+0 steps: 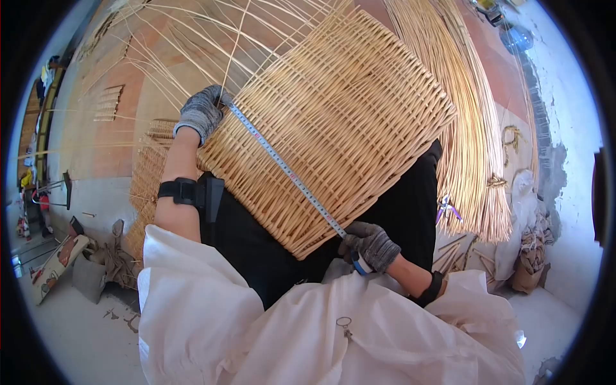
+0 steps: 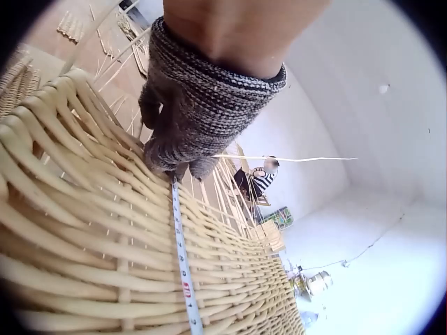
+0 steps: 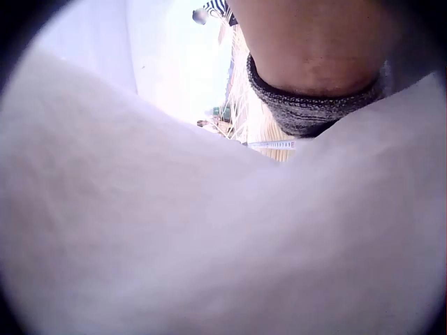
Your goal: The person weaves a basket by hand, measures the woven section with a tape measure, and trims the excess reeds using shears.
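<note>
A woven wicker panel (image 1: pixel 340 115) lies tilted across the person's lap, with long loose canes sticking out past its far left edge. Across it runs a pulled-out tape measure (image 1: pixel 285 168), its white blade lying over the weave. The gloved left hand (image 1: pixel 202 112) pinches the blade's end at the panel's far left edge; in the left wrist view its fingertips (image 2: pixel 178 167) press there. Near the panel's close edge, the gloved right hand (image 1: pixel 375 247) grips the blue tape case (image 1: pixel 360 263). Pale cloth (image 3: pixel 174 230) hides most of that hand in the right wrist view.
A tied bundle of long canes (image 1: pixel 471 141) lies at the right, with purple-handled pruners (image 1: pixel 447 209) beside it. Another woven panel (image 1: pixel 146 179) sits behind the left arm. Plastic and paper bags (image 1: pixel 531 240) stand along the right wall. Another person (image 2: pixel 260 180) sits farther off.
</note>
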### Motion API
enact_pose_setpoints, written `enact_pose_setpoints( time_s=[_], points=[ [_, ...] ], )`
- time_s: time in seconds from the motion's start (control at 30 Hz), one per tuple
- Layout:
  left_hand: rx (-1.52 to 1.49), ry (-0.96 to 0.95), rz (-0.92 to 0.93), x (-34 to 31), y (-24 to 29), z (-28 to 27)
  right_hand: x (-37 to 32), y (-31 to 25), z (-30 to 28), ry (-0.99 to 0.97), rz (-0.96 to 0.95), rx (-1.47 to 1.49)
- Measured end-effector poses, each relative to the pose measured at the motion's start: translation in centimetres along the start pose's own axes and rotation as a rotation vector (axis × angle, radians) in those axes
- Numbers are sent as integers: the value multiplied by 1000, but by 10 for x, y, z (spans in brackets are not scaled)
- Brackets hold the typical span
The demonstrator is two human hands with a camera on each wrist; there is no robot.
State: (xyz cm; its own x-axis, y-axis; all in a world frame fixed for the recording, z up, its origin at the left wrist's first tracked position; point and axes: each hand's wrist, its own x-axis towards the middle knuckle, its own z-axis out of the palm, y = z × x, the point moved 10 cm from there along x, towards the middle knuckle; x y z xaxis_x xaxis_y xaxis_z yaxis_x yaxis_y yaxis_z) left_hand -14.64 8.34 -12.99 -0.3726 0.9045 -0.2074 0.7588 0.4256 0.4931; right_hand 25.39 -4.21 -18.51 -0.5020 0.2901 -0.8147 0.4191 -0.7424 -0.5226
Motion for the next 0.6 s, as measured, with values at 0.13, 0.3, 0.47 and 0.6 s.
enact_pose_setpoints(
  time_s=[0.13, 0.3, 0.47, 0.6],
  points=[
    [-39, -30, 36, 7, -4, 8, 3, 5, -3, 43, -6, -85],
    [127, -134, -108, 36, -27, -5, -4, -47, -27, 139, -240, -194],
    [-278, 211, -44, 36, 60, -41, 10, -105, -69, 195, -387, 134],
    [21, 139, -213, 84, 78, -5, 21, -100, -76, 142, -327, 250]
  ],
)
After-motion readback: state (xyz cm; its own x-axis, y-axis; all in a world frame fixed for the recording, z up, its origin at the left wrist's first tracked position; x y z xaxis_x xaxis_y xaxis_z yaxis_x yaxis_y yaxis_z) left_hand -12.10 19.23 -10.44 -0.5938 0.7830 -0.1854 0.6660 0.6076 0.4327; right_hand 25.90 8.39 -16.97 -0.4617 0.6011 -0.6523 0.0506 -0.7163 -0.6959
